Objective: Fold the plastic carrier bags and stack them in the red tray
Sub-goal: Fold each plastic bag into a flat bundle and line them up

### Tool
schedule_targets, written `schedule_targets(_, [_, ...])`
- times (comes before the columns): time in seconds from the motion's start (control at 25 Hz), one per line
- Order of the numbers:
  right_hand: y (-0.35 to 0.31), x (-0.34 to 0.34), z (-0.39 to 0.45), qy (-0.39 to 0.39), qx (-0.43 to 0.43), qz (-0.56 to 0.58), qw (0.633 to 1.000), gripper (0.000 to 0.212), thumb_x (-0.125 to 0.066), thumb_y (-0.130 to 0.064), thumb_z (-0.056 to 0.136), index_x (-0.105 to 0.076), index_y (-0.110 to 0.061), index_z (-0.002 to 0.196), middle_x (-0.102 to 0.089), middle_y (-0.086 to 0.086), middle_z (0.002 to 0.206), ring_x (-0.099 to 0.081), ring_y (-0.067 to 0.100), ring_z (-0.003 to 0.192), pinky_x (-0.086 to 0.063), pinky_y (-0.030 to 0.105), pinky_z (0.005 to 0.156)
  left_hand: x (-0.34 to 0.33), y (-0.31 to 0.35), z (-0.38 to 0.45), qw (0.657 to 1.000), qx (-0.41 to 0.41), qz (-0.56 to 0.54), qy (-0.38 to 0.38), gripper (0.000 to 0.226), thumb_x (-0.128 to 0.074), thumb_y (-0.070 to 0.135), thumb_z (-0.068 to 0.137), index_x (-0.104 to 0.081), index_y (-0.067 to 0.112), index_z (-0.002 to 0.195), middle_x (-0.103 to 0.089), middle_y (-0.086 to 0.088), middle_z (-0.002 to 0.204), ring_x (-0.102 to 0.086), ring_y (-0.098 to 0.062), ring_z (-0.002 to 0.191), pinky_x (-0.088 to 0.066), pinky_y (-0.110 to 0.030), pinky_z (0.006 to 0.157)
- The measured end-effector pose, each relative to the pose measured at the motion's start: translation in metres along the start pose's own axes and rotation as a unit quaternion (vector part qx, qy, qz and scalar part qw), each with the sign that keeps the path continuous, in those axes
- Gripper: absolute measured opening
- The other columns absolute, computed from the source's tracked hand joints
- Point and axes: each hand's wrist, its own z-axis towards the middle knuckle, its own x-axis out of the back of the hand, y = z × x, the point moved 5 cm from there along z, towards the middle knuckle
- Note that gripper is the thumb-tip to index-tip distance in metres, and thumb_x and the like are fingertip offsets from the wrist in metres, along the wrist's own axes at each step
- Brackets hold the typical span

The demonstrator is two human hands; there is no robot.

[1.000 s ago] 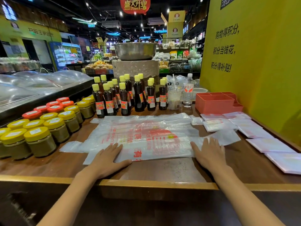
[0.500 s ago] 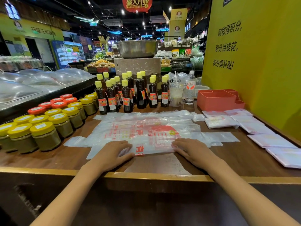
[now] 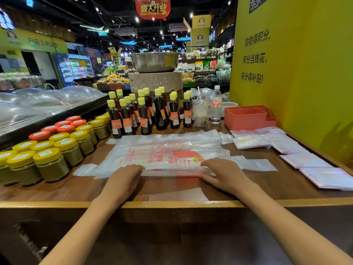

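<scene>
Spread flat across the middle of the wooden bench (image 3: 57, 190): a translucent carrier bag (image 3: 168, 155) with red print, handles trailing toward the right edge. Near the front edge, left hand (image 3: 122, 180) and right hand (image 3: 227, 174) both grasping the bag's near border, fingers curled over a raised fold of plastic running between them; hard to tell through the blur whether the thumbs are tucked beneath. More clear plastic lying under and behind that bag, reaching toward the back. At the back right corner, against the yellow wall (image 3: 298, 73), the red tray (image 3: 246, 117), divided into compartments, with no bag visible inside from this angle. Just in front of the tray and down along the right edge, several folded bags (image 3: 305, 159) laid out flat side by side, apart from the tray. Along the back edge, dark sauce bottles (image 3: 145, 113) with yellow caps, upright in a cluster, then a plastic cup (image 3: 200, 113) and a water bottle (image 3: 216, 106) beside the tray. Along the left edge, rows of jars (image 3: 51, 163) with yellow and red lids.
</scene>
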Motion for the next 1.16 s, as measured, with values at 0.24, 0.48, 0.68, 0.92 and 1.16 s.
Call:
schedule_targets(0.24, [0.015, 0.016, -0.011, -0.02, -0.004, 0.012, 1.0, 0.035, -0.042, -0.046, 0.104, -0.07, -0.025, 0.101, -0.071, -0.009, 0.096, -0.063, 0.009, 0.087, -0.049, 0.027, 0.078, 0.018, -0.006, -0.011, 0.999, -0.03, 0.031, 0.025, 0.023, -0.041, 0.038, 0.098, -0.061, 0.029, 0.09, -0.064, 0.008, 0.085, -0.057, -0.014, 0.079, -0.041, -0.03, 0.066])
schedule_targets(0.48, [0.015, 0.058, 0.002, 0.043, 0.014, 0.034, 0.998, 0.024, -0.055, -0.046, 0.099, -0.071, -0.03, 0.107, -0.074, -0.011, 0.093, -0.066, 0.009, 0.085, -0.051, 0.033, 0.072, 0.046, -0.003, 0.002, 0.996, -0.037, 0.043, 0.075, 0.035, -0.033, 0.049, 0.084, -0.055, 0.023, 0.073, -0.057, 0.009, 0.069, -0.051, -0.015, 0.065, -0.038, -0.034, 0.064])
schedule_targets(0.68, [0.005, 0.046, 0.052, 0.023, -0.055, -0.033, 0.998, 0.04, -0.05, -0.037, 0.101, -0.055, -0.021, 0.137, -0.061, 0.002, 0.134, -0.056, 0.024, 0.121, -0.044, 0.041, 0.102, 0.025, -0.002, 0.034, 0.993, 0.075, 0.052, 0.069, 0.027, -0.055, 0.029, 0.091, -0.064, 0.014, 0.11, -0.068, -0.005, 0.11, -0.06, -0.025, 0.104, -0.04, -0.043, 0.101])
schedule_targets(0.92, [-0.071, -0.01, 0.073, 0.016, 0.002, -0.005, 1.0, 0.049, -0.033, -0.038, 0.106, -0.036, -0.021, 0.152, -0.032, 0.002, 0.161, -0.023, 0.019, 0.151, -0.006, 0.045, 0.126, -0.011, 0.031, 0.046, 0.998, 0.03, 0.046, 0.041, 0.056, -0.023, 0.038, 0.103, -0.027, 0.022, 0.156, -0.021, -0.001, 0.165, -0.013, -0.018, 0.153, 0.001, -0.039, 0.122])
schedule_targets(1.16, [-0.082, -0.039, 0.076, 0.016, -0.023, -0.002, 1.0, 0.057, -0.027, -0.044, 0.107, -0.021, -0.022, 0.159, -0.019, 0.001, 0.167, -0.011, 0.018, 0.154, 0.004, 0.045, 0.125, -0.034, 0.038, 0.05, 0.997, -0.015, 0.073, 0.004, 0.088, 0.017, 0.052, 0.083, -0.022, 0.024, 0.158, -0.017, 0.003, 0.166, -0.009, -0.013, 0.153, 0.007, -0.036, 0.122])
